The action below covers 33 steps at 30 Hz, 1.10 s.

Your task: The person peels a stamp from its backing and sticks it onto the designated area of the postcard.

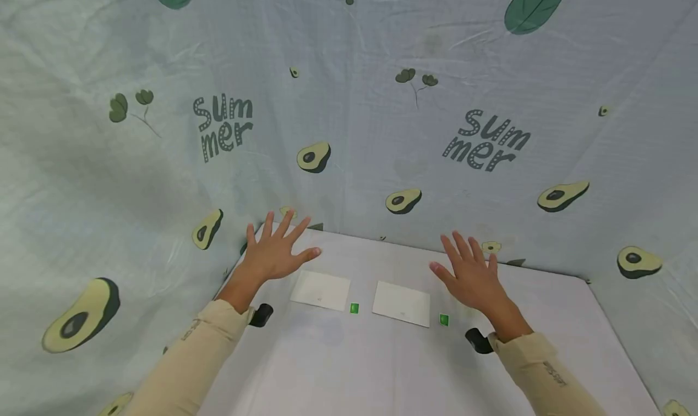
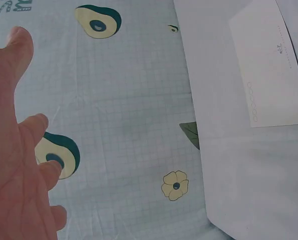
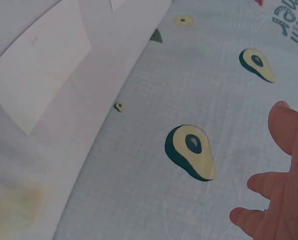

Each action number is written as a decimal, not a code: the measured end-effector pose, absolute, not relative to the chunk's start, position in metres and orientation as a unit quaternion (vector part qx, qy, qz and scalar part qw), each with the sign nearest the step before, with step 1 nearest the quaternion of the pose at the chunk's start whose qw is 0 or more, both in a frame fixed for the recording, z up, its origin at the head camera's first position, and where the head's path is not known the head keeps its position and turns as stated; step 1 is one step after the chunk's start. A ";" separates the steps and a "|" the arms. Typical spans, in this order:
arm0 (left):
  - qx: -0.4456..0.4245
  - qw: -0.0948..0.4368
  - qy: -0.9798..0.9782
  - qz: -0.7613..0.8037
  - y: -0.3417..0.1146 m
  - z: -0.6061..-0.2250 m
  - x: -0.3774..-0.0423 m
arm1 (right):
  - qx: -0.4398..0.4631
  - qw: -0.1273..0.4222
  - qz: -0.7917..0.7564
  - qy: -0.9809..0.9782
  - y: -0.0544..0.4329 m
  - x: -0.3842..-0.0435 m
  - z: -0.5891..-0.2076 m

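Note:
My left hand (image 1: 272, 255) is raised above the far left of the white table, fingers spread and holding nothing. Opposite it, my right hand (image 1: 473, 277) hovers over the far right part, its fingers also apart and empty. Between the hands, two white cards lie flat: a left card (image 1: 320, 290) and a right card (image 1: 402, 303). Faint print, including a row of small boxes, shows on the left card (image 2: 271, 70) in the left wrist view. Beside each card's right side sits a small green square, one (image 1: 354, 308) near the middle and another (image 1: 444, 320) nearer my right hand.
A pale curtain (image 1: 360, 113) printed with avocados, leaves and lettering rises behind and beside the table (image 1: 349, 373). Black wrist devices, one at the left cuff (image 1: 262, 315) and one at the right cuff (image 1: 478, 341), stick out from the sleeves. A yellowish stain (image 3: 16, 210) marks the tabletop.

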State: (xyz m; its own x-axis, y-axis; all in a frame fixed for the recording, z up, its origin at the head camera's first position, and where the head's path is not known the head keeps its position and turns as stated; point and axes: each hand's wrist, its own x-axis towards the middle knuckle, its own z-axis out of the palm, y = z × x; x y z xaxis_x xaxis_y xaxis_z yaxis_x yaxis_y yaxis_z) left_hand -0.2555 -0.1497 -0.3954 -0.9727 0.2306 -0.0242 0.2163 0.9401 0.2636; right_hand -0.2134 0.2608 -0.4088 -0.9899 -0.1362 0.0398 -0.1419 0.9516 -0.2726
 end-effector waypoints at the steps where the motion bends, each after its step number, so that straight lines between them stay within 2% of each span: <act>1: 0.116 0.025 0.984 0.131 -0.150 -0.396 -0.255 | 0.074 0.013 0.141 -0.987 0.259 -0.214 -0.409; 20: 0.126 0.010 0.984 0.128 -0.151 -0.411 -0.253 | 0.113 0.029 0.131 -0.984 0.221 -0.217 -0.419; 33: 0.133 0.007 0.982 0.131 -0.153 -0.417 -0.249 | 0.126 0.011 0.124 -0.984 0.195 -0.219 -0.427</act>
State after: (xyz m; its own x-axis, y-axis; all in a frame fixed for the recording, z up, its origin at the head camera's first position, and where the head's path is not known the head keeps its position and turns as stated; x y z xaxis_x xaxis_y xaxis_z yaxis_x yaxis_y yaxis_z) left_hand -0.2488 -0.1535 -0.4168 -0.9646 0.2628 0.0207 0.2590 0.9306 0.2585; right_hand -0.2187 0.1951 -0.4272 -0.9682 -0.2447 0.0522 -0.2500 0.9376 -0.2418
